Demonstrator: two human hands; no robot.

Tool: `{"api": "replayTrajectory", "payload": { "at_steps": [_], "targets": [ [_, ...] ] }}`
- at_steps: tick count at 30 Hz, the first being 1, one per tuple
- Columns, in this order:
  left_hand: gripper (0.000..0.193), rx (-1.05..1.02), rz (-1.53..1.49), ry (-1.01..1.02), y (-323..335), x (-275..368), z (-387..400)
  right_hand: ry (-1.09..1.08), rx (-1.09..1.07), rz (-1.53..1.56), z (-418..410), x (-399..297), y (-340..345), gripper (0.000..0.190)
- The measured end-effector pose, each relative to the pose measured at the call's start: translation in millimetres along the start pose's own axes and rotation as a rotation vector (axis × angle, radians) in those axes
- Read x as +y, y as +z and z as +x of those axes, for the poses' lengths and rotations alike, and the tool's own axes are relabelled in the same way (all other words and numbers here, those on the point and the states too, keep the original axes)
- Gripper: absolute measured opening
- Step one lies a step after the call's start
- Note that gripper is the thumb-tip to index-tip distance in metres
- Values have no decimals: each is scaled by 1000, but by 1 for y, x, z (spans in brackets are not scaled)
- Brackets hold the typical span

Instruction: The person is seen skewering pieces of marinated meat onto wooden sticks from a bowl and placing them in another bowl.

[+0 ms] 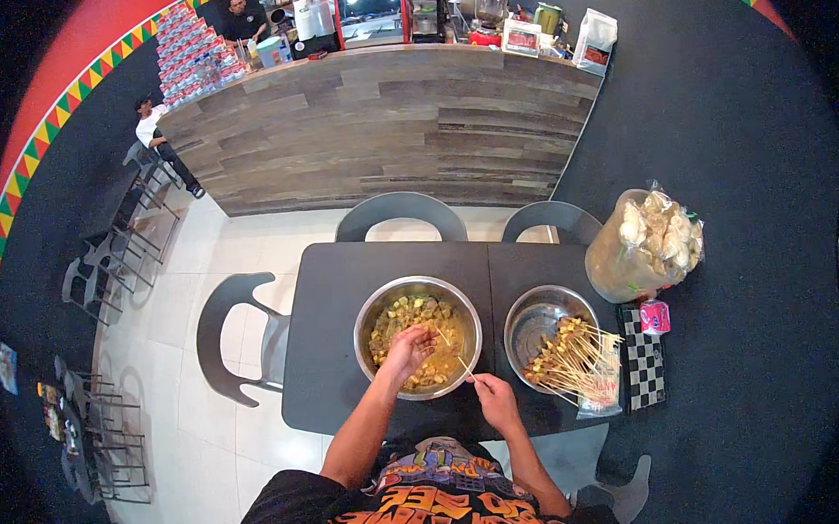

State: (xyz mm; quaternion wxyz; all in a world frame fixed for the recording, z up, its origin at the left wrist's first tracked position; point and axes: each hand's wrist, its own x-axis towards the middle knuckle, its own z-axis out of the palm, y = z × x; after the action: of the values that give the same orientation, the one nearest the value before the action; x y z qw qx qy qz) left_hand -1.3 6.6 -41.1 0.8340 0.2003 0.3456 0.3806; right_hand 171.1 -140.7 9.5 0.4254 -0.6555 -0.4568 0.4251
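A steel bowl (470, 309) of sauced, yellowish-brown meat chunks (423, 378) stands on the dark table before me. My left hand (412, 345) is over this bowl with its fingers bunched near the meat; whether they pinch a piece is too small to tell. A thin bamboo skewer (465, 366) slants over the bowl's near right rim, its lower end between the thumb and finger of my right hand (495, 401). Beside my left fingertips shows a pale stick end (443, 337). Further right, a second steel bowl (532, 313) holds a heap of loaded skewers (568, 357), sticks pointing right.
A plastic packet (600, 387) lies under the stick ends. Beyond it are a checkered black-and-white item (646, 372), a pink package (654, 317) and a tall tub (617, 262) with bagged food. Chairs (400, 217) surround the table (325, 334); a wood-panelled counter (387, 131) stands ahead, two people near it.
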Motion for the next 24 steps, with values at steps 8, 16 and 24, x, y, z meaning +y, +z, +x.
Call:
{"api": "replayTrajectory", "payload": {
  "at_steps": [8, 16, 24],
  "targets": [
    [13, 4, -91, -115, 16, 6, -9, 31, 0, -108, -10, -16, -1, 16],
    [20, -28, -157, -76, 9, -2, -8, 0, 11, -34, -15, -18, 1, 15],
    [16, -62, -144, -50, 13, -1, -13, 21, -9, -33, -17, -19, 0, 16]
  ]
}}
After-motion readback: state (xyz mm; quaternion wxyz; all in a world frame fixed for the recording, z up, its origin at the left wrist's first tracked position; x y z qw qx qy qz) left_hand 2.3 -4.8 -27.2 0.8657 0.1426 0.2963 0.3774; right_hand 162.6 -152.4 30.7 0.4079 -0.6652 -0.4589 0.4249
